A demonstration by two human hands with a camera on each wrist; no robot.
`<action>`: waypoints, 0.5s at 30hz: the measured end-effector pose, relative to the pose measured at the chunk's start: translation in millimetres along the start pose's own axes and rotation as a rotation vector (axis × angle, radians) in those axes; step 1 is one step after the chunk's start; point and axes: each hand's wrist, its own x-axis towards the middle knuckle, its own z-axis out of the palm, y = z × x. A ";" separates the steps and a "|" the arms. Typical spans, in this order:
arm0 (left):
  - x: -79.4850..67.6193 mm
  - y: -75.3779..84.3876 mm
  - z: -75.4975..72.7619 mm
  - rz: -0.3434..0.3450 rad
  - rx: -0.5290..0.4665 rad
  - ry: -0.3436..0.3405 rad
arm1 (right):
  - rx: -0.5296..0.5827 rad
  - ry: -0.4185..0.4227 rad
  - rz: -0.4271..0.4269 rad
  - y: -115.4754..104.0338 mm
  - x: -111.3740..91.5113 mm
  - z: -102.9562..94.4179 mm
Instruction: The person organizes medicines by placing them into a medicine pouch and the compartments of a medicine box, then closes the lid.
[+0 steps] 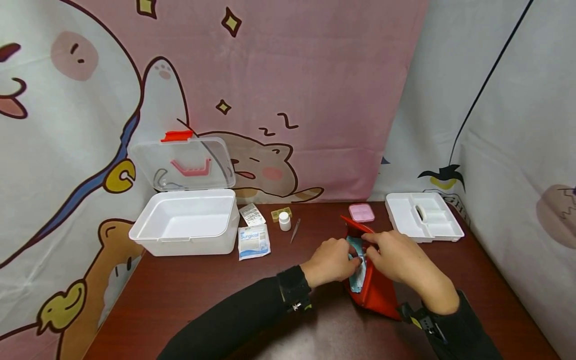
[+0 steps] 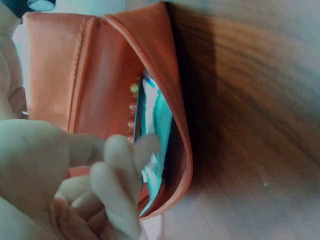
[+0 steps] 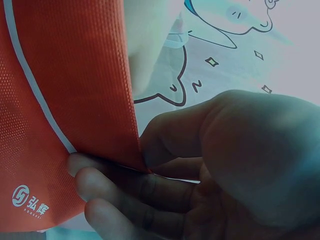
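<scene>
A red zippered pouch [image 1: 377, 292] stands on the table with its mouth open, in front of me on the right. In it is a teal-and-white packet [image 2: 161, 117], partly hidden by the pouch wall. My left hand [image 1: 332, 261] reaches into the mouth and pinches the packet between curled fingers, as far as the blurred left wrist view shows. My right hand [image 1: 402, 257] grips the pouch's edge between thumb and fingers. In the right wrist view, the pouch's red fabric [image 3: 75, 75] carries a grey stripe and a white logo.
A white box [image 1: 186, 245] with its clear lid raised stands left. Beside it lie a surgical packet [image 1: 254, 242], a paper packet [image 1: 252, 215], a gold blister strip [image 1: 280, 214], a white bottle [image 1: 285, 221] and tweezers [image 1: 295, 231]. A pink case [image 1: 361, 212] and a white compartment tray [image 1: 423, 230] sit back right.
</scene>
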 end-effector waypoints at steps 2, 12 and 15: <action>-1.6 -3.4 -0.4 0.013 -0.035 -0.010 | -0.003 0.001 -0.003 0.2 -0.1 -0.3; -10.3 -22.6 -26.0 0.041 -0.161 0.124 | 0.012 -0.031 0.032 -0.5 -1.1 -1.2; -11.4 -35.5 -35.0 0.045 -0.161 0.149 | 0.011 -0.033 0.032 -0.4 -0.9 -1.3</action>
